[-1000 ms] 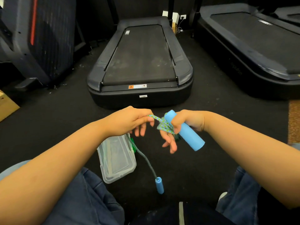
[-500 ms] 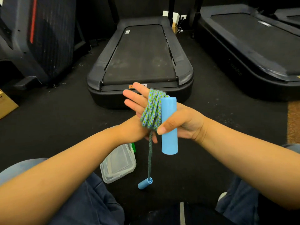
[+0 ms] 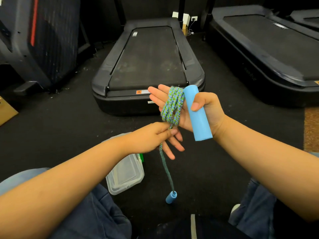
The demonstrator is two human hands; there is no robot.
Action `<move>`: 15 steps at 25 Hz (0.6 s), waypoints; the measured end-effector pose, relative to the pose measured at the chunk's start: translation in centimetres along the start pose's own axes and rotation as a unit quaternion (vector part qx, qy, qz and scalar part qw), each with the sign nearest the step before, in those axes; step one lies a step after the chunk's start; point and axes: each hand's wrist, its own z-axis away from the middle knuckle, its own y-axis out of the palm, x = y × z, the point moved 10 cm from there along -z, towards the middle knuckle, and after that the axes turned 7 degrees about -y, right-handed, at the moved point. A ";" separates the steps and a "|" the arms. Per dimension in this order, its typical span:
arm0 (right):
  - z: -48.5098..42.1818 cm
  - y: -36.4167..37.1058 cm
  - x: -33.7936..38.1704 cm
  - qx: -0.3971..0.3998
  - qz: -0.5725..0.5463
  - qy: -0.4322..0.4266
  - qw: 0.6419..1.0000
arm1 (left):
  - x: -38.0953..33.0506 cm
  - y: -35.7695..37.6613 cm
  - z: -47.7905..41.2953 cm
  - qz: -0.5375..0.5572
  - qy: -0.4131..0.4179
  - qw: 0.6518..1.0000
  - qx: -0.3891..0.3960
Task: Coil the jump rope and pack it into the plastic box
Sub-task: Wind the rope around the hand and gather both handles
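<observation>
Right hand [image 3: 198,112] thumb pinning blue foam handle [image 3: 197,114], braided jump rope [image 3: 172,106] coiled round its spread fingers [image 3: 158,97], left hand [image 3: 151,137] pinching rope below, closed clear plastic box [image 3: 126,175] beneath left fingers, contents unclear.

Dim room, arms brightly lit; wide-angle edge warping, slight motion blur.

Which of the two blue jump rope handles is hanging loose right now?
The smaller-looking blue handle dangling at the rope's free end, low beside the plastic box. The other handle is pinned under the right hand's thumb, next to the coils.
</observation>
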 end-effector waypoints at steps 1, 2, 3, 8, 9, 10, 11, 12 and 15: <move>0.0 -0.7 0.4 -0.015 -0.007 -0.009 1.000 | 0.2 0.0 0.0 -0.004 -0.004 1.000 0.000; 0.1 -1.6 0.9 -0.034 -0.014 -0.021 0.999 | 0.3 0.1 0.0 -0.007 -0.007 1.000 0.003; 0.2 -2.5 1.4 -0.055 -0.020 -0.032 0.998 | 0.4 0.2 0.0 -0.016 -0.012 1.000 0.004; 1.1 -6.8 2.7 -0.162 0.040 -0.043 0.985 | 1.7 1.0 -0.2 -0.049 -0.043 0.998 0.021; 1.4 -7.6 2.8 -0.180 0.108 -0.026 0.977 | 1.7 1.1 -0.1 -0.050 -0.045 0.997 0.023; 1.7 -8.0 2.8 -0.187 0.197 0.002 0.962 | 1.7 0.9 -0.2 -0.050 -0.044 0.998 0.021; 1.9 -8.2 2.7 -0.178 0.297 0.035 0.937 | 1.6 0.6 -0.1 -0.052 -0.040 0.998 0.016; 2.2 -8.0 2.5 -0.156 0.399 0.073 0.901 | 1.4 0.2 -0.2 -0.054 -0.036 0.998 0.008; 2.4 -7.3 2.0 -0.080 0.636 0.162 0.750 | 0.7 -1.2 0.0 -0.059 -0.029 0.998 -0.017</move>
